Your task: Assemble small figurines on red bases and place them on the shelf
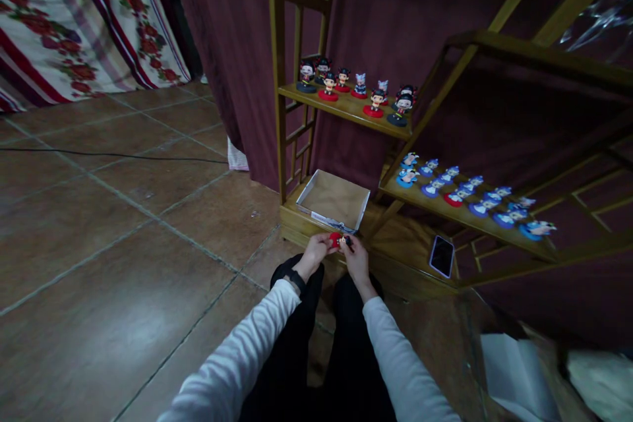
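Both hands meet in front of me over my dark trousers, just before the shelf's lowest board. My left hand (313,253) pinches the red base of a small figurine (338,240). My right hand (354,258) grips the same figurine from the other side, at its dark-haired head. Just beyond them sits an open cardboard box (335,200), with nothing visible inside. Similar red-based figurines (356,93) stand in a group on the upper wooden shelf.
A lower shelf to the right carries a row of blue-based figurines (465,194). A phone (442,255) lies on the bottom board. Maroon curtain hangs behind the wooden rack (277,79). A cable (113,155) crosses the tiled floor at left. Papers (514,369) lie at lower right.
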### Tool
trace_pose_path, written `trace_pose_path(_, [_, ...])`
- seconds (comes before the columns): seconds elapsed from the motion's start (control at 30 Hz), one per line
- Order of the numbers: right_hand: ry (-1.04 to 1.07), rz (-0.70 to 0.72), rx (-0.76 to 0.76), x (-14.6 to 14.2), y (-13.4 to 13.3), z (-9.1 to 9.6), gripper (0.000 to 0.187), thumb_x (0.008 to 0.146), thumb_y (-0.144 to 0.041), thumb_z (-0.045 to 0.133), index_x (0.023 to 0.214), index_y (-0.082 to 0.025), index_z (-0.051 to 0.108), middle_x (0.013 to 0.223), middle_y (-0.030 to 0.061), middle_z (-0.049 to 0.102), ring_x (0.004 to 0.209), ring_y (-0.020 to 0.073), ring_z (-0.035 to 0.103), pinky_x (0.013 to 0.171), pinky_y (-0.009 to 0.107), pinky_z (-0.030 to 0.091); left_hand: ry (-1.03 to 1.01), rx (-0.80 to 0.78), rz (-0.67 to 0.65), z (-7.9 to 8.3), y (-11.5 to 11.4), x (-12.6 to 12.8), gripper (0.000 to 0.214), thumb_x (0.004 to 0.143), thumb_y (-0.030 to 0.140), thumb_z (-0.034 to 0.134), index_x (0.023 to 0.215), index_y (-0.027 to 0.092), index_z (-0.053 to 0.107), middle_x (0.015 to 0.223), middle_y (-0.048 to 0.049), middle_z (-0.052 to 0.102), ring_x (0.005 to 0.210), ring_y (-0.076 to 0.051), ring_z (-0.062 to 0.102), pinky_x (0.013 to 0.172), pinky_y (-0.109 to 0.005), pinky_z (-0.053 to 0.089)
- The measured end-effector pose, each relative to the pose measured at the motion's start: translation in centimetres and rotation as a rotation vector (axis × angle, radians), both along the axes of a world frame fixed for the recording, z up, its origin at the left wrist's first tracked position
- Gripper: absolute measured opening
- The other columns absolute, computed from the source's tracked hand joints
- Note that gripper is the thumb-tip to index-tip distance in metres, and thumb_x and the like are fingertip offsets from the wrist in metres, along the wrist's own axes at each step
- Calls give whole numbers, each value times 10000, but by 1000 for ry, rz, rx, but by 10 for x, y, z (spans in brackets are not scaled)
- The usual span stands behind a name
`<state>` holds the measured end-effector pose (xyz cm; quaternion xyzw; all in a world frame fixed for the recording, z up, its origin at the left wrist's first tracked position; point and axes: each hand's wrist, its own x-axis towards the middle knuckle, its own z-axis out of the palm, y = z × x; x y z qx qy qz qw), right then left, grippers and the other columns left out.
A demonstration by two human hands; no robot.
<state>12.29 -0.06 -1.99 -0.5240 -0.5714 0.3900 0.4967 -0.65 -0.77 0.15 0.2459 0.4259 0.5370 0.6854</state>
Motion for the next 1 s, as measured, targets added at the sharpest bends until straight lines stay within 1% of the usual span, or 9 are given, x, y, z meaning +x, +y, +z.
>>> trace_pose_path(0.1, [-40,-16,19,0,1,-3,354,753,-415,550,1044,-222,611,960,51,679,830,206,631,729,348,518,-8,-11,0,0,1,-1,149,718,103,651,862,81,683,786,-95,686,725,-151,656,774,-293,526])
trace_pose_path(0.2, [-80,-37,38,1,2,-5,341,767,-412,538,1043,-225,609,965,54,675,849,210,625,751,354,507,-15,-25,26,0,2,-1,131,713,103,664,839,75,685,776,-97,684,707,-144,653,760,-281,530])
trace_pose_path(0.43, [-188,-44,90,2,1,-2,309,779,-384,534,1024,-207,602,976,67,659,849,194,607,776,331,479,-4,-41,75,-3,4,-1,111,662,142,721,714,56,674,711,-93,675,666,-135,638,718,-269,540])
trace_pose_path(0.67, [-303,-16,101,4,-1,4,293,781,-365,534,1011,-202,610,955,70,661,828,194,607,771,323,469,67,4,40,0,2,0,160,625,144,742,756,65,697,702,-87,678,668,-134,632,685,-248,526])
trace_pose_path(0.83, [-304,-30,82,6,0,-1,309,769,-371,542,1019,-205,616,960,73,675,828,201,617,770,330,474,108,23,44,-3,1,4,197,611,186,755,761,69,703,675,-79,674,649,-127,625,673,-239,521])
trace_pose_path(1.0, [-314,-11,62,7,2,-6,322,771,-379,540,1036,-214,618,964,69,683,835,208,626,775,335,477,122,4,15,-5,4,3,174,617,191,748,729,68,697,632,-69,658,597,-109,611,626,-216,518])
